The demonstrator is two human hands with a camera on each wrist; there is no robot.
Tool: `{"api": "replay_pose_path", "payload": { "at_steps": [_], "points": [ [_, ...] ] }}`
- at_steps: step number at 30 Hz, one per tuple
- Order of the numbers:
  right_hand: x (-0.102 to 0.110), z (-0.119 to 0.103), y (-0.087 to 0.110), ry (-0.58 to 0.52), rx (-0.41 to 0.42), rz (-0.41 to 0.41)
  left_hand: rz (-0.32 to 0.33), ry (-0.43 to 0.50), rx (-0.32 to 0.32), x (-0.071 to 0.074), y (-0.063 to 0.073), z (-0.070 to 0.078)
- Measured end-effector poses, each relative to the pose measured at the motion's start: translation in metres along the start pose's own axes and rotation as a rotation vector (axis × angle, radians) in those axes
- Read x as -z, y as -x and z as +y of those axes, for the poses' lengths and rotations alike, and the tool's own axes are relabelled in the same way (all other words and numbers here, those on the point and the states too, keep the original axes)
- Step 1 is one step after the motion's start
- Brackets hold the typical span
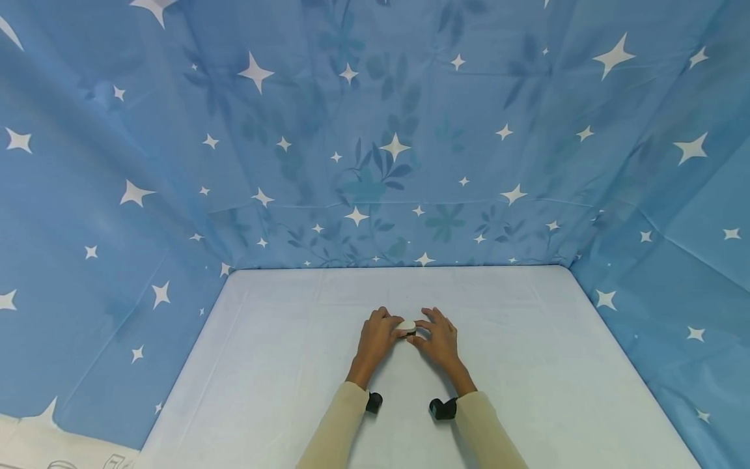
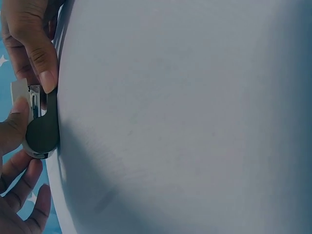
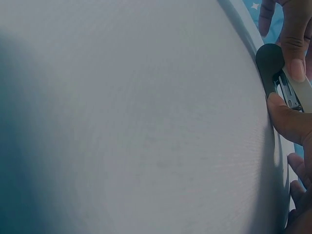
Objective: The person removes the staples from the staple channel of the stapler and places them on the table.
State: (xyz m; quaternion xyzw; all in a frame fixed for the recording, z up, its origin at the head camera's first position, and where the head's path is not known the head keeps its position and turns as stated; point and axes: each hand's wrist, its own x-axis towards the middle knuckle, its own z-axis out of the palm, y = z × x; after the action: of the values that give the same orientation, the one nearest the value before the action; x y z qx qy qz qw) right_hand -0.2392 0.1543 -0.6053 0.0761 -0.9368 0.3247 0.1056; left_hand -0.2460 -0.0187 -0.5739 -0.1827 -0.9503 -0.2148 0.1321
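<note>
A small stapler (image 1: 407, 326) with a white top and a dark grey base sits between both hands, over the middle of the white table. My left hand (image 1: 376, 339) pinches its rounded hinge end, thumb on the white arm. At the opposite end, my right hand (image 1: 439, 339) pinches it with the thumb against the dark base. In the left wrist view the stapler (image 2: 43, 134) stands partly spread, its metal inner rail visible between arm and base. The right wrist view shows the same gap in the stapler (image 3: 269, 61). Whether it touches the table I cannot tell.
The white-covered table (image 1: 263, 391) extends around the hands. A blue curtain (image 1: 363, 163) with white stars encloses its back and sides. Dark wrist cameras (image 1: 443, 409) are worn at both sleeves. A pale printed cloth (image 1: 58, 446) shows at the lower left.
</note>
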Motion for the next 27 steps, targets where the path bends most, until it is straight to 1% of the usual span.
{"api": "replay_pose_path", "payload": {
  "at_steps": [6,11,18,24,27],
  "points": [
    [0.0,-0.002,0.001,-0.007,-0.025,-0.022,0.022,0.004,0.007,-0.005,0.003,-0.002],
    [-0.002,-0.002,0.002,0.001,-0.021,-0.02,0.053,0.064,0.027,-0.01,0.005,-0.005],
    [-0.001,-0.001,0.0,-0.026,-0.019,-0.005,0.084,0.126,0.026,-0.013,0.004,-0.007],
    [0.001,0.0,-0.002,-0.015,-0.015,-0.013,0.091,0.155,0.036,-0.013,0.003,-0.007],
    [0.003,0.001,-0.002,-0.02,0.0,-0.007,0.093,0.194,0.056,-0.013,0.003,-0.008]
  ]
}}
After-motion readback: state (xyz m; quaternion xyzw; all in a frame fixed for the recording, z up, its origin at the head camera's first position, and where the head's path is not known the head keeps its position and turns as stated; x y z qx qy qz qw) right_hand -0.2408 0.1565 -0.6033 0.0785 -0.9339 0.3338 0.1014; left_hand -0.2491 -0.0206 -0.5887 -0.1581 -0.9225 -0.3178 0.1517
